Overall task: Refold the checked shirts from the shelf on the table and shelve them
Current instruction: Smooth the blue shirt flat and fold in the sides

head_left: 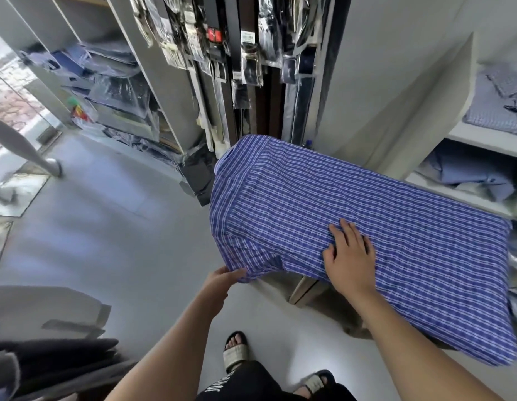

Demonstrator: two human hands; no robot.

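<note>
Right hand (348, 256): arm extended forward from the lower right, palm down, fingers straight and slightly spread. It rests flat on the checked shirt (367, 204) near its near edge and grasps nothing.

Left hand (222, 280): forearm raised from the lower centre, hand level with the table edge at the shirt's hanging near-left corner.

Shirt orientation: spread flat, covering the table (305, 290), of which only a wooden leg shows beneath. The long axis runs from the collar at the far-left end to the hem at the near-right end. The left end drapes over the table edge.

Left-hand grip: the thumb lies on the hanging sleeve edge and the remaining fingers pass beneath the cloth, pinching it. The fingertips are hidden.

Surroundings: shelves (465, 140) with folded blue shirts stand just right of the table. Packaged belts (237, 39) hang behind it.
</note>
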